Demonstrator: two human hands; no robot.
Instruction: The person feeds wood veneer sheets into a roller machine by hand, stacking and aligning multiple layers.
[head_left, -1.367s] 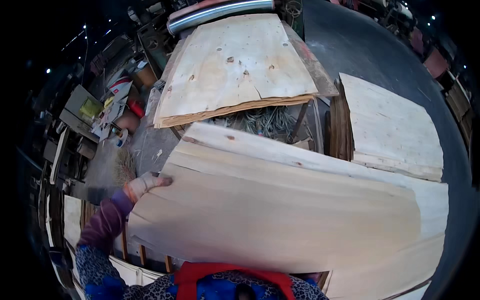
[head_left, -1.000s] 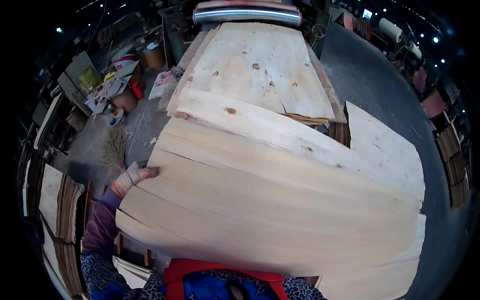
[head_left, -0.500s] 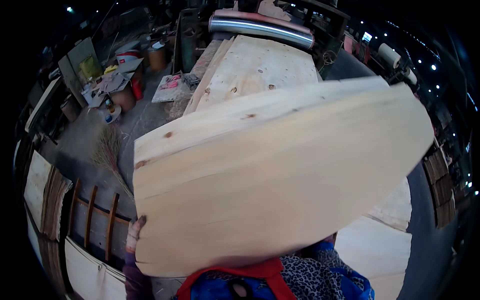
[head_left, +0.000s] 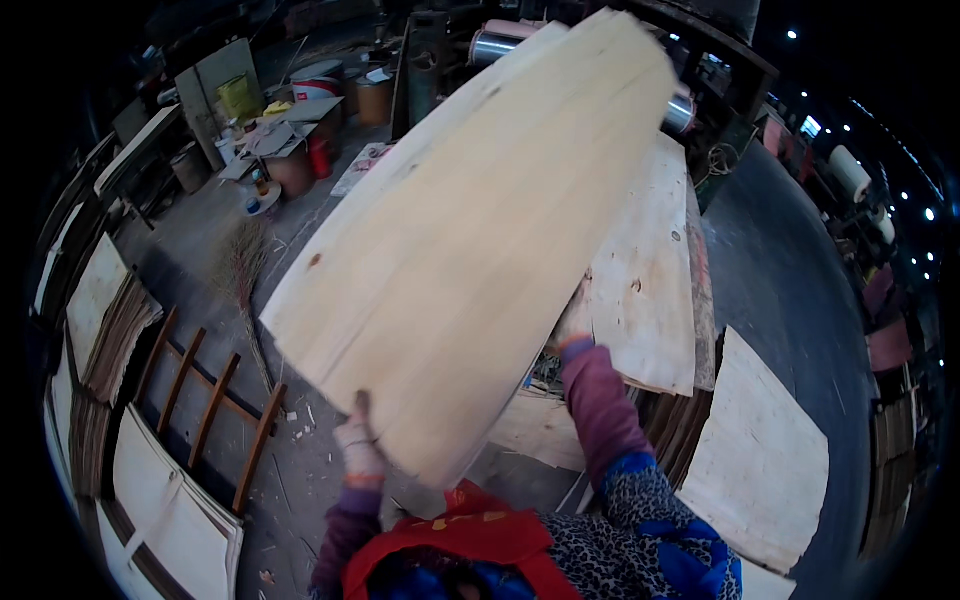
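A large pale wood veneer sheet (head_left: 470, 230) is held up in front of me, slanting from lower left to upper right. My left hand (head_left: 358, 445), in a whitish glove, grips its near left corner with the thumb on the upper face. My right hand (head_left: 574, 322) holds the right long edge; its fingers are partly hidden by the sheet. Beneath and to the right lies a stack of veneer sheets (head_left: 645, 290) with knots. Behind the held sheet, metal rollers (head_left: 495, 46) of a machine show in part.
More veneer stacks stand at the right (head_left: 765, 450) and lower left (head_left: 165, 490). A wooden rack (head_left: 205, 395) and a twig broom (head_left: 242, 275) lie on the floor at left. Farther back are a red container (head_left: 319, 158), buckets (head_left: 317, 82) and a cluttered stand (head_left: 290, 175).
The veneer sheet has swung from lying crosswise to pointing away from me, its far end up before the rollers. My right hand, hidden earlier, now shows. The view has turned slightly left.
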